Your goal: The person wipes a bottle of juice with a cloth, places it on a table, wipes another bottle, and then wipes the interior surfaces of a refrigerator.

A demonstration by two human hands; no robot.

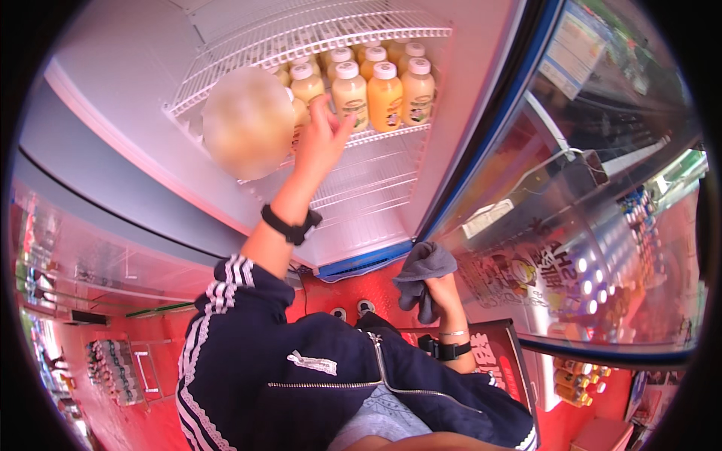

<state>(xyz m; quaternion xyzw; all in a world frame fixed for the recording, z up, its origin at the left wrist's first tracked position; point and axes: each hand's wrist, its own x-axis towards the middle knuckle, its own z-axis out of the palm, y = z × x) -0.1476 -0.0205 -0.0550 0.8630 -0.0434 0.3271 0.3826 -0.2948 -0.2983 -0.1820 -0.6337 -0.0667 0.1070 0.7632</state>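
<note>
My left hand reaches into the fridge in front of the juice bottles, its index finger and thumb apart. The index fingertip overlaps a pale yellow bottle; whether it touches the bottle I cannot tell. Right of the thumb stands a cream-coloured bottle, then an orange one and another pale one. All have white caps, with more bottles behind. A blurred patch hides the shelf's left part. Lower down, outside the fridge, my right hand grips a crumpled grey cloth.
White wire racks sit above and below the bottles. The fridge's glass door, framed in blue, hangs open on the right. A dark-framed red sign stands by my right forearm. Packed bottles sit on the red floor at right.
</note>
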